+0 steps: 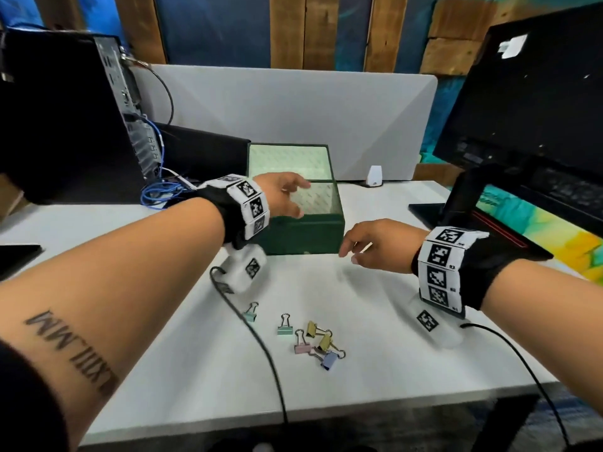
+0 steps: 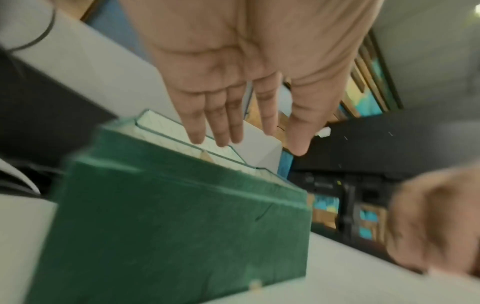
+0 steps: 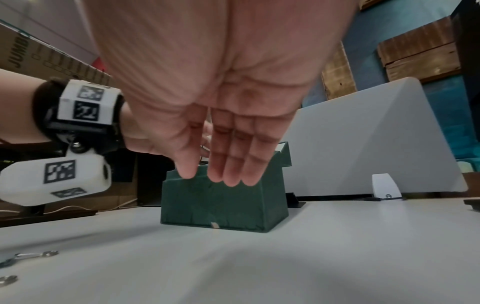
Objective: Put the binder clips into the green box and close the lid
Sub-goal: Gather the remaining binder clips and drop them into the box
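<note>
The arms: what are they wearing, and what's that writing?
Both arms are bare. Each wrist has a black strap with a band of white square tags printed with black patterns, a white camera pod beneath, and a thin black cable. The left forearm bears dark tattooed lettering.

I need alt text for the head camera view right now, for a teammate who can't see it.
Open dark green box, lid raised behind, on a white table; the left hand hovers over the opening, the right hand beside its front corner, both empty. Six pastel binder clips lie nearer on the table.
</note>
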Tool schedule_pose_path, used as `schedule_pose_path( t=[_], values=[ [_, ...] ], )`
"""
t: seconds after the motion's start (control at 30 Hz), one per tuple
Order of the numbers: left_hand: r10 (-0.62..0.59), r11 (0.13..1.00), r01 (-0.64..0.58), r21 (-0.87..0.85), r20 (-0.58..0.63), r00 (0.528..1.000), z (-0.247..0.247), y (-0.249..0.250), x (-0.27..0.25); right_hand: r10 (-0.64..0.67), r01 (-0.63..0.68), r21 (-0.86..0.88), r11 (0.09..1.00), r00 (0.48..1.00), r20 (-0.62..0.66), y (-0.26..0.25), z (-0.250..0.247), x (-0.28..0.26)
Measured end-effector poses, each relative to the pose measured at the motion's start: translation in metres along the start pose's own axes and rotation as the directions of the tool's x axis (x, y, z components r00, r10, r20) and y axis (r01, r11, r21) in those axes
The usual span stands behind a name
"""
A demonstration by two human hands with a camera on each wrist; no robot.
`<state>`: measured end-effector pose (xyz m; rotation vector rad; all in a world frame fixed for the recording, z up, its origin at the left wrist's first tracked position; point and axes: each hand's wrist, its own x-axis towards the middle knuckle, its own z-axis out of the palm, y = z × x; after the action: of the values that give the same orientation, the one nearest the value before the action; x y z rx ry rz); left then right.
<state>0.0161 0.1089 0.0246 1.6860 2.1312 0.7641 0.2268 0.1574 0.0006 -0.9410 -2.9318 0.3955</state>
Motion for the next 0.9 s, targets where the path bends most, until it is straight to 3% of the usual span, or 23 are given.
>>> schedule_pose_path(
  t=[0.2,0.3,0.43,0.63,0.9],
  values=[
    [-0.025,0.910,-0.104,0.401,0.303,0.953,0.003,-0.016,-0.064,-0.084,0.092,-0.027,0.995,0.970,0.229,-0.031,0.008,-0.009],
    [-0.098,0.885,-0.094,0.455,0.382,0.919,0.010,-0.023,-0.091,-0.130,0.149,-0.024,0.989,0.921,0.368,-0.049,0.014,-0.015],
    [-0.230,0.866,-0.014,0.500,0.424,0.876,0.020,-0.031,-0.114,-0.148,0.184,-0.035,0.982,0.880,0.452,-0.059,0.023,-0.026],
    [-0.162,0.838,-0.104,0.536,0.427,0.890,0.038,-0.012,-0.124,-0.138,0.221,-0.140,0.965,0.885,0.445,-0.061,0.037,-0.028],
    [-0.135,0.814,-0.114,0.570,0.378,0.916,0.059,0.002,-0.120,-0.141,0.183,-0.105,0.977,0.937,0.319,-0.054,0.041,-0.022]
  ],
)
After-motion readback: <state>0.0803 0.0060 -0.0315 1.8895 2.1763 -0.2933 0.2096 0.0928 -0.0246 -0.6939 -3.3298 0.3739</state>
